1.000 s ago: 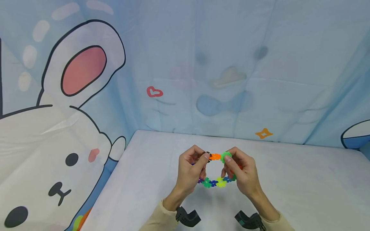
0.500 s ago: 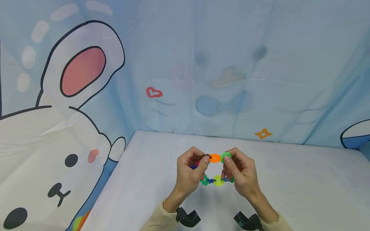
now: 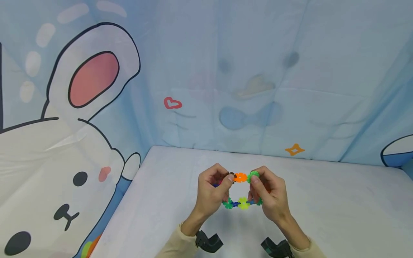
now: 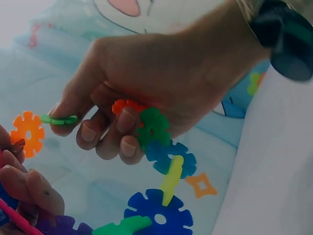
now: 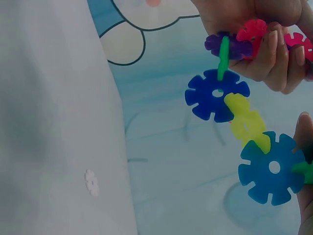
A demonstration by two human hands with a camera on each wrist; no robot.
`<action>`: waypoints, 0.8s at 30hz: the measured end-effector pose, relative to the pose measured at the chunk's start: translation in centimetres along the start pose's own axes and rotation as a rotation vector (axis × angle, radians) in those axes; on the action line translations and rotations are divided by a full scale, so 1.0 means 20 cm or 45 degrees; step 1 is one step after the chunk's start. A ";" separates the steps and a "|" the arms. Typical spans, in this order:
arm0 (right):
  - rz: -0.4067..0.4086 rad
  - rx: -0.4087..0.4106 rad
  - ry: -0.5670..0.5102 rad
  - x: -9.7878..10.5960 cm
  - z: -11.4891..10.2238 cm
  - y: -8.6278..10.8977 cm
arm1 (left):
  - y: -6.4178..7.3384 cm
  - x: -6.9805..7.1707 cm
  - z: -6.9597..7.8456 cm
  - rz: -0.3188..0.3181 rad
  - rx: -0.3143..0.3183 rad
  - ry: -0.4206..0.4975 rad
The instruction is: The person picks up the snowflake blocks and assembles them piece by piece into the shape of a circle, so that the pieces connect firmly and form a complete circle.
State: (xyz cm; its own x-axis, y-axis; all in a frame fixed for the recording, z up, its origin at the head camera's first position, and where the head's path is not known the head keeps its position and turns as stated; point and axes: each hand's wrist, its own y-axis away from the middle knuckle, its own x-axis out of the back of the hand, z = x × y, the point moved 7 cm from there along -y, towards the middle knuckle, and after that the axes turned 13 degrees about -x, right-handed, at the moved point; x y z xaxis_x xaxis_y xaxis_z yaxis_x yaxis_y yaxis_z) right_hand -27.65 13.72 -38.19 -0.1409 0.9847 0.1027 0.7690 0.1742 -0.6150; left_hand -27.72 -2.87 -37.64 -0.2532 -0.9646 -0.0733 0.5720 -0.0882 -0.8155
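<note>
Both hands hold up a loop of interlocked, notched snowflake discs. My left hand pinches a dark brown disc between thumb and index finger. On the other side, my right hand pinches a light green disc the same way. An orange disc spans the gap between them and meets both neighbours. Below the hands hangs the rest of the chain: a yellow disc, a blue disc, a purple disc and others. Fingers hide parts of the loop at both sides.
A white-covered table lies under the hands. Behind it hangs a light blue cloth, with a large printed rabbit at the left. In the right wrist view a small white disc-like piece shows against the white surface.
The orange disc has turned from nearly edge-on to more face-on. The lower chain has shifted slightly left, and its purple disc has gone behind my left hand in the head view. Both grips stay.
</note>
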 end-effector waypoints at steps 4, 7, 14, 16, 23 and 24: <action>0.001 -0.002 0.024 -0.01 0.00 0.00 | 0.00 0.01 -0.01 -0.003 0.026 0.017; 0.010 -0.002 0.048 -0.01 0.01 0.01 | 0.00 0.01 -0.01 -0.007 0.030 -0.015; 0.048 0.006 0.079 -0.02 0.02 0.01 | 0.00 0.01 0.00 -0.012 0.020 -0.079; 0.052 0.007 0.081 -0.02 0.02 0.01 | 0.00 0.01 0.00 -0.012 0.015 -0.089; 0.013 -0.023 0.046 -0.04 0.03 0.02 | 0.00 0.02 -0.01 0.002 -0.007 -0.031; 0.009 -0.027 0.040 -0.04 0.03 0.02 | 0.00 0.02 -0.01 0.001 -0.011 -0.020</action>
State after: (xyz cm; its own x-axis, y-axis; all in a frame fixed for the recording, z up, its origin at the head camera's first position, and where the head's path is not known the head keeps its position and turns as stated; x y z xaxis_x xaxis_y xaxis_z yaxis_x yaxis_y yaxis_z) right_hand -27.57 13.04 -39.09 -0.1163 0.9856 0.1230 0.7829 0.1671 -0.5993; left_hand -28.00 -3.24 -37.85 -0.2406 -0.9684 -0.0652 0.5657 -0.0853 -0.8202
